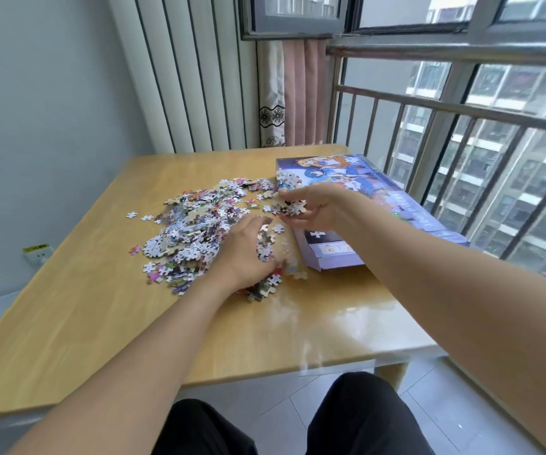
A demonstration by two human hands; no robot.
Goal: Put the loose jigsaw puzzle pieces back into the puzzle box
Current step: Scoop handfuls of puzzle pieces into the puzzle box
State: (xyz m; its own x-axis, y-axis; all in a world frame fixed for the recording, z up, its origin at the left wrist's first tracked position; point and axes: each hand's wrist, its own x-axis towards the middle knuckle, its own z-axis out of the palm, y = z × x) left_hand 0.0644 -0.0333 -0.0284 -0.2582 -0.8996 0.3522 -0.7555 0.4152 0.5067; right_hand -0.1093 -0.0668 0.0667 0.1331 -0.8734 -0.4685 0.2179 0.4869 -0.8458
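Observation:
A wide heap of loose jigsaw pieces (196,224) is spread over the middle of the wooden table (100,323). The purple puzzle box (396,205) lies at the table's right side, its picture face up and its near end flap (334,252) open. My left hand (245,254) lies on the heap's right edge, fingers curled over a clump of pieces. My right hand (314,205) hovers beside the box's left edge, palm cupped, holding a handful of pieces (289,206). A few pieces lie on top of the box.
A window with a metal railing (462,113) runs along the table's right side. Curtains (294,93) hang behind the far edge. A wall socket (36,252) sits low on the left wall. My knees show under the near edge.

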